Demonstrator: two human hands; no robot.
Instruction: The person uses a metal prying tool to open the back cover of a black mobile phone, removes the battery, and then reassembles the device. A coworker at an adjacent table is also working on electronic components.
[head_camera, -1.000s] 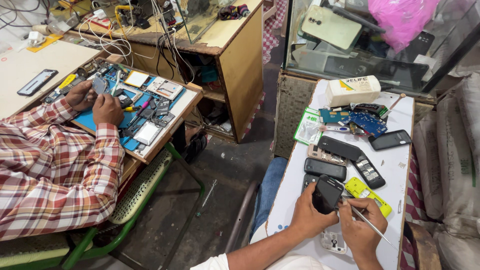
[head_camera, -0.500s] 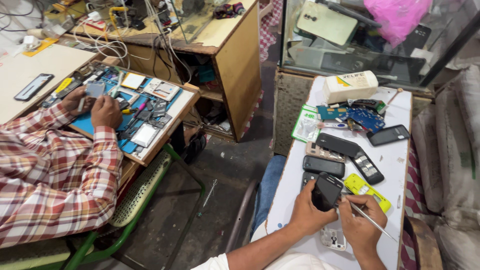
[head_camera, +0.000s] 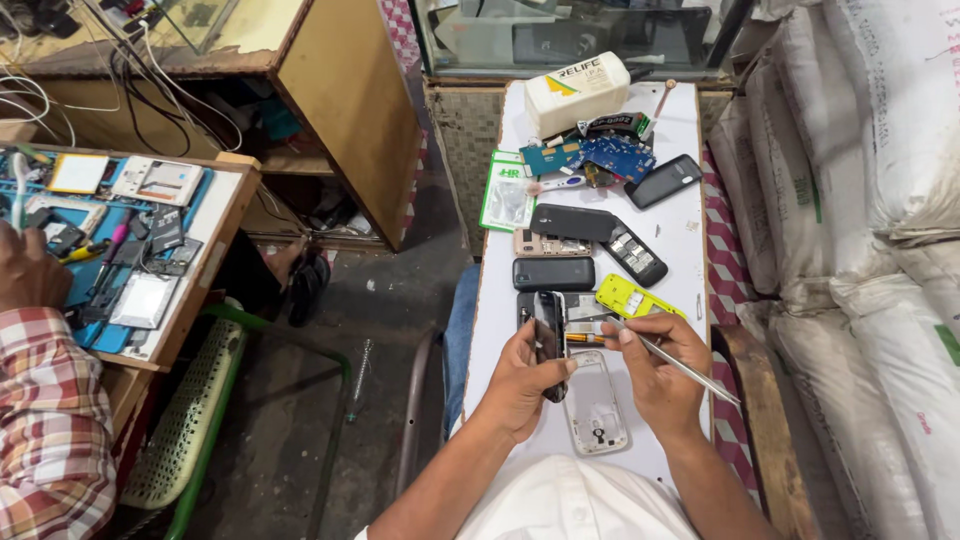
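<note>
Phone work proceeds on the narrow white table (head_camera: 690, 215). Left hand (head_camera: 520, 385) grips the dark phone body (head_camera: 549, 340) on edge, fingers wrapped, above a loose silver frame (head_camera: 594, 405). Right hand (head_camera: 660, 365) pinches a thin metal tool (head_camera: 680, 365), tip at the phone's side. Keep the body steady; apply light, shallow tip pressure.

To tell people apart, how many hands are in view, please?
3: left hand holding a black phone, right hand holding a metal tool, co-worker's hand far left; others possibly hidden.
</note>
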